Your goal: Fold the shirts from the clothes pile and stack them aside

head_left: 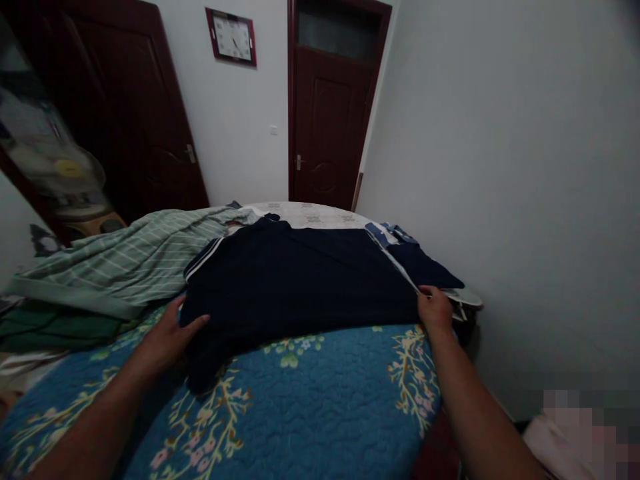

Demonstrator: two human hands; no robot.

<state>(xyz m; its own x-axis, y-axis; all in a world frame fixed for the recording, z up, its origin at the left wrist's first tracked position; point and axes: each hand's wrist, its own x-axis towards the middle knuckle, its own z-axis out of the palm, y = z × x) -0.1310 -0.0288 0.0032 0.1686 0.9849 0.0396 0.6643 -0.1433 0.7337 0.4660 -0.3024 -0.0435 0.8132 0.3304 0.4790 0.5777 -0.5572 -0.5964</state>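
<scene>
A dark navy short-sleeved shirt point(305, 280) is spread sideways across a round surface, its hem to the right and one sleeve edged with white stripes at upper left. My right hand point(434, 310) pinches the near corner of the hem. At the shirt's left end, near the lower sleeve, my left hand point(175, 330) has its thumb on top of the cloth. Its other fingers are partly hidden at the fabric's edge, and it appears to grip the shirt there. A blue floral quilted cover point(320, 407) lies beneath.
Left of the shirt lies a green striped garment point(145, 253) over dark green cloth point(55, 327). Folded navy and patterned clothes point(423, 263) rest at the right rim. A pale patterned cover point(320, 215) shows behind. A wall point(525, 200) stands close on the right.
</scene>
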